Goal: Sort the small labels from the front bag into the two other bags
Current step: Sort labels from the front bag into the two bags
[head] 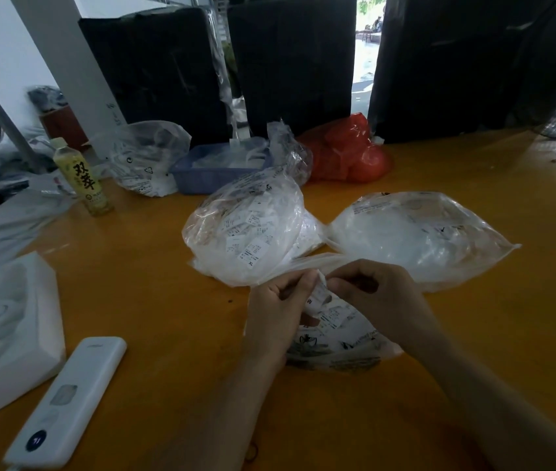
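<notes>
Both forearms bare up to the frame edge, no sleeves, gloves, rings or watch visible on left hand (278, 309) or right hand (377, 294); thin dark band near the left forearm, blurry.

A single wide-angle view, taken from the person's head, looks forward and down onto the yellow surface (154, 300). It sits close: both forearms enter from the bottom edge and the left hand (278, 305) and right hand (377, 294) meet just below the frame's centre. The edges bow with lens distortion. Dark wrapped blocks (290, 62) fill the top of the frame, with a bright gap of daylight at upper right of centre.
</notes>
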{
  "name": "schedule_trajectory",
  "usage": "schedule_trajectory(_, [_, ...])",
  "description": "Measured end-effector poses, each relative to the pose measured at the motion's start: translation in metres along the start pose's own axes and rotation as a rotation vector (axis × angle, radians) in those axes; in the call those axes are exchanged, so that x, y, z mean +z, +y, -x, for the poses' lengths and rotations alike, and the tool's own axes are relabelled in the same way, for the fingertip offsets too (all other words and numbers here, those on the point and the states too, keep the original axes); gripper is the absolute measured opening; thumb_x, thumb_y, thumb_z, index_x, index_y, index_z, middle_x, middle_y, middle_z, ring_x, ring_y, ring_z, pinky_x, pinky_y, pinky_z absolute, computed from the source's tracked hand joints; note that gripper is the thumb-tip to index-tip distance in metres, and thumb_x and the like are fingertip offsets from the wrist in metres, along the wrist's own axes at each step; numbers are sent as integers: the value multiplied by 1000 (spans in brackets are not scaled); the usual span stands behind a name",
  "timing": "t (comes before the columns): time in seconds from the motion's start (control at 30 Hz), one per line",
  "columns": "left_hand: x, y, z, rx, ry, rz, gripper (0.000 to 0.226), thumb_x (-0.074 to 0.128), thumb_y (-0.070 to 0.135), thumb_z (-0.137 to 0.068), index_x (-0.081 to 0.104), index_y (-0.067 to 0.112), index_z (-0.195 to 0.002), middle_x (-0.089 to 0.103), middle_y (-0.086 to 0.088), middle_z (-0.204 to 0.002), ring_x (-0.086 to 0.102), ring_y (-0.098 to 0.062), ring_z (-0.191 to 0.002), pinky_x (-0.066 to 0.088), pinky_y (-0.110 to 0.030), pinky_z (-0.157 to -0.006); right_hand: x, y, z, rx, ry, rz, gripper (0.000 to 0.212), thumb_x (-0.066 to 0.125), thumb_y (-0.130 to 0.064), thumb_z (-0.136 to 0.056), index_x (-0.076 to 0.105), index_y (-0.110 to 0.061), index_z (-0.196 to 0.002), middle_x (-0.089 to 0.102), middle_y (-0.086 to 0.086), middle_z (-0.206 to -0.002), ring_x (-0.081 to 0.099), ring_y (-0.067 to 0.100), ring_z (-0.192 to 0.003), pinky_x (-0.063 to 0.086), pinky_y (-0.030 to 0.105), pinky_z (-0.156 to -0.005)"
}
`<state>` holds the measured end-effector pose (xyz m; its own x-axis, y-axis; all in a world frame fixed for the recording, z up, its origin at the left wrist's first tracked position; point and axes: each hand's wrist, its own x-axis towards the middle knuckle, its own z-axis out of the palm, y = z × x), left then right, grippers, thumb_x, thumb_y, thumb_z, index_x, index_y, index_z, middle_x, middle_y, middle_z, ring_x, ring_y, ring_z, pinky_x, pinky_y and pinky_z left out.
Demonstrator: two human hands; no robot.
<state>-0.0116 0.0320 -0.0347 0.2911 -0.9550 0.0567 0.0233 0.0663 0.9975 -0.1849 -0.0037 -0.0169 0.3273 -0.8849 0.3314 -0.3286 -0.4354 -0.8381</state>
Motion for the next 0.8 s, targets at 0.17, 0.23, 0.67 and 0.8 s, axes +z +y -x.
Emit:
schedule_trajectory(0.17, [-2, 2, -2, -36, 2, 51, 24, 77, 53, -83, 84, 36, -97, 81, 2, -91, 74, -13, -68, 53, -22, -51, 0, 0, 1, 54, -30, -10, 20, 78, -39, -83, 68, -35, -99, 70, -23, -92, 70, 1, -80, 59, 19, -72])
schedule_trajectory(0.23, [-1, 1, -1, -24, -14, 33, 34, 76, 60, -78, 84, 35, -99, 80, 3, -92, 71, -11, -65, 53, -23, -52, 2, 2, 1, 53, -1, 12, 18, 80, -30, -85, 68, -32, -99, 70, -19, -89, 70, 3, -81, 61, 24, -75])
schedule_trajectory(0.67, [-20, 32, -9, 418, 194, -329, 29, 72, 30, -95, 68, 37, -123, 74, 15, -108, 70, 1, -83, 60, -19, -66, -24, 13, -11, 83, 369, 147, 11, 70, -25, -95, 68, -27, -105, 70, -18, -88, 67, -2, -84, 56, 16, -76])
schedule_trajectory(0.8, [-50, 56, -49, 556, 455, -700, 33, 71, 10, -97, 70, 19, -129, 70, -3, -125, 69, -14, -98, 56, -20, -77, -51, 38, -26, 229, 370, 680, 29, 59, -15, -101, 65, -14, -129, 65, 12, -129, 56, 30, -119, 44, 45, -102])
